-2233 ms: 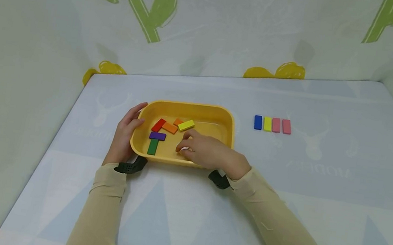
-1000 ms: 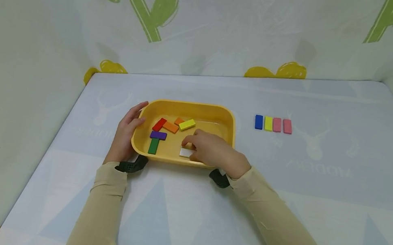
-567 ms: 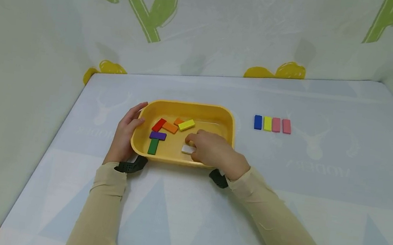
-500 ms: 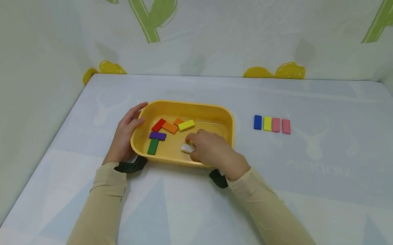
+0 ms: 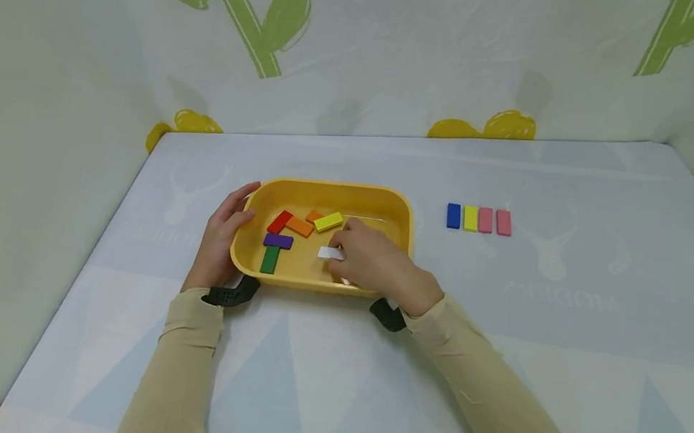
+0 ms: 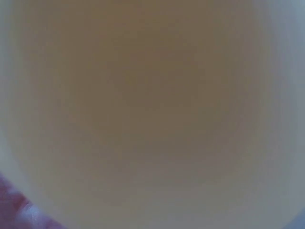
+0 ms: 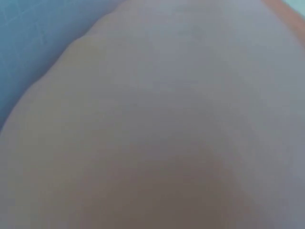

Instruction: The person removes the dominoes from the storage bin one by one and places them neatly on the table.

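In the head view, a yellow plastic tray (image 5: 324, 188) lies on the table. My left hand (image 5: 218, 238) grips its left end, thumb over the rim. Inside the tray, my right hand (image 5: 374, 259) pinches a white domino-like block (image 5: 329, 252) between thumb and fingers; its right end is hidden by them. Left of that hand lie a red block (image 5: 279, 222), an orange block (image 5: 299, 226), a second orange block (image 5: 314, 216), a yellow block (image 5: 329, 221), a purple block (image 5: 278, 240) and a green block (image 5: 269, 260). Both wrist views are too blurred to show the work.
To the right of the tray a row stands on the table (image 5: 571, 295): a blue block (image 5: 454, 216), a yellow block (image 5: 471, 218) and two pink blocks, the nearer one (image 5: 485, 220) beside the outer one (image 5: 504, 223). A patterned cloth wall (image 5: 393, 49) rises behind the table.
The white block, lower in the tray and partly under my right hand half a second ago, is now pinched and has moved slightly away from me. My left hand has stayed on the tray.
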Motion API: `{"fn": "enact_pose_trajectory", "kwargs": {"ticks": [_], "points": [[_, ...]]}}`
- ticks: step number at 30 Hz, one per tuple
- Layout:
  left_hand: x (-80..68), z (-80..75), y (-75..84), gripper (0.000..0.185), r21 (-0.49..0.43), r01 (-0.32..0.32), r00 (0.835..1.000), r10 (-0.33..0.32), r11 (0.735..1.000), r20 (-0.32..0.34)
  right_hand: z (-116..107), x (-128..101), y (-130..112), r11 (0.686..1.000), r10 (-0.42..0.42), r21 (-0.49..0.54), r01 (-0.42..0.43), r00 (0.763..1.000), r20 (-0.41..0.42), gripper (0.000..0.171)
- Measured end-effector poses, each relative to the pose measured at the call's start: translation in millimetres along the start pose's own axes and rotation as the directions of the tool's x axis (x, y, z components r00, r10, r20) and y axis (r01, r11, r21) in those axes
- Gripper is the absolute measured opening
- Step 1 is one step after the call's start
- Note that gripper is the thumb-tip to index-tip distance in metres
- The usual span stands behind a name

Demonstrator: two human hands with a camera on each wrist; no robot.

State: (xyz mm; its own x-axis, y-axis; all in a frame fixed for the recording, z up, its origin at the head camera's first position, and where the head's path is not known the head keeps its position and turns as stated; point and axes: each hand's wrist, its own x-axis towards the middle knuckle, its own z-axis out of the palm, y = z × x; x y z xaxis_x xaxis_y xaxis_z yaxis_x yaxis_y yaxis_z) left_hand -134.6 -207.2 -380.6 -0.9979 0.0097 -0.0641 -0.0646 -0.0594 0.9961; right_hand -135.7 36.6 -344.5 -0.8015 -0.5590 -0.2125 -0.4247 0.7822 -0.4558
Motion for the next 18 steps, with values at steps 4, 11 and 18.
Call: {"fn": "enact_pose_trajectory", "kwargs": {"ticks": [4, 11, 18], "points": [[0.6, 0.0, -1.1, 0.042, 0.007, 0.004, 1.000, -0.004, 1.000, -0.001, -1.6, -0.6, 1.7, 0.999, -0.012, 0.032, 0.014, 0.999, -0.037, 0.033], [-0.6, 1.0, 0.4, 0.044, 0.022, 0.003, 1.000, -0.003, 1.000, -0.002, -18.3, -3.6, 10.9, 0.989, -0.061, 0.125, 0.075, 0.991, -0.117, 0.031], [-1.6, 1.5, 2.5, 0.044, 0.026, 0.009, 1.000, -0.009, 1.000, -0.008, -44.3, -10.8, 31.1, 0.983, 0.002, 0.184, 0.030, 0.985, -0.173, 0.036]]}}
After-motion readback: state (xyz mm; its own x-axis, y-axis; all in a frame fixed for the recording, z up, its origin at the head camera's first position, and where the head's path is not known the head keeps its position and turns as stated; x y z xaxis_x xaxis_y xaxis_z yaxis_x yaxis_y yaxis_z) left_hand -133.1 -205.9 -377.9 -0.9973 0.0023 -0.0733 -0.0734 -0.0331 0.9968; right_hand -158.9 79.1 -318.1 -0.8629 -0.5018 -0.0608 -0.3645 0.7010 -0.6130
